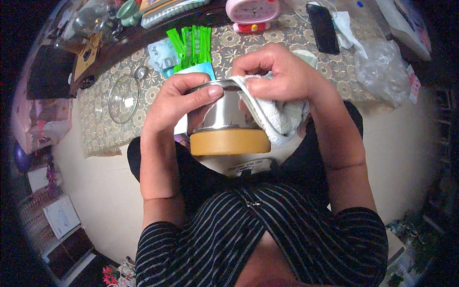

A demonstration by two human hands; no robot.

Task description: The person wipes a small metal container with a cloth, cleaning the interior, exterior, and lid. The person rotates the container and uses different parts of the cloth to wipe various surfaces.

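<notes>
A shiny steel pot point(217, 112) with a mustard-yellow band point(230, 142) round its lower part is held up above my lap, at the table's near edge. My left hand point(184, 98) grips its rim on the left, the thumb lying on the outer wall. On the right side of the rim, my right hand point(277, 74) pinches a white cloth point(282, 119). The cloth is folded over the rim and hangs down the outside of the pot. The inside of the pot is hidden from this view.
On the patterned tablecloth point(215, 38) lie a clear round lid point(124, 99), several green sachets point(193, 43), a pink clock point(252, 12), a black phone point(322, 28) and a crumpled clear plastic bag point(382, 71). A glass pot point(88, 24) stands at the far left.
</notes>
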